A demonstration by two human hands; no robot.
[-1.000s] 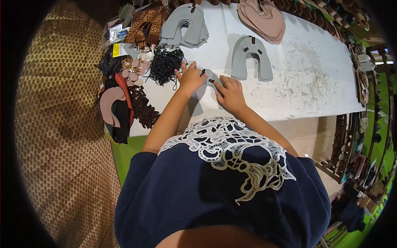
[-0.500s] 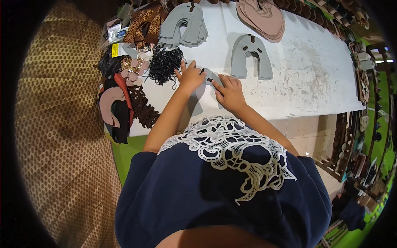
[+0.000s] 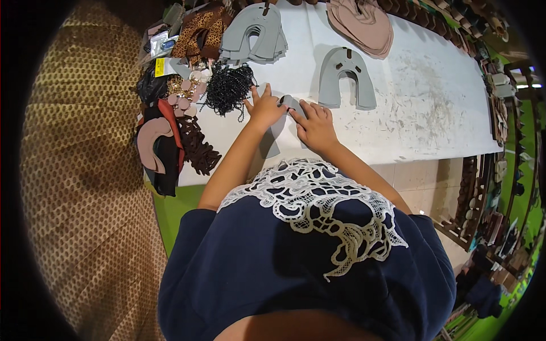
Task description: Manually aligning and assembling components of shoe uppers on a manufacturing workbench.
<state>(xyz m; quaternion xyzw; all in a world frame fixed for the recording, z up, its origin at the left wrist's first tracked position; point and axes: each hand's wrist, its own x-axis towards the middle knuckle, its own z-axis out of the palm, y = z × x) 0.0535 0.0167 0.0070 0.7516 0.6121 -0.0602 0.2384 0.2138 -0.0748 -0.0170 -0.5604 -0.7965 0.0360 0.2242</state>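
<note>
A grey U-shaped piece (image 3: 292,103) lies on the white table before me, partly covered by my hands. My left hand (image 3: 266,110) rests at its left side, fingers spread, with the thumb side against a dark tab near the curved top. Over its right side lies my right hand (image 3: 317,125), fingers stretched out and a fingertip on a small dark tab. Whether the left fingertips pinch the tab is too small to see. A stack of similar grey U-shaped pieces (image 3: 327,75) with dark tabs lies beyond my right hand.
Black beaded strands (image 3: 227,90) lie beside my left hand. Farther back are another stack of grey pieces (image 3: 248,40), leopard-print pieces (image 3: 200,33) and pink curved pieces (image 3: 364,29). Dark brown strips (image 3: 196,149) and a pink curved piece (image 3: 151,142) sit at the left edge of the table (image 3: 421,102).
My left hand has shifted slightly right toward the other hand. The dark tab under my right fingertip shows a little differently; the stacks have stayed in place.
</note>
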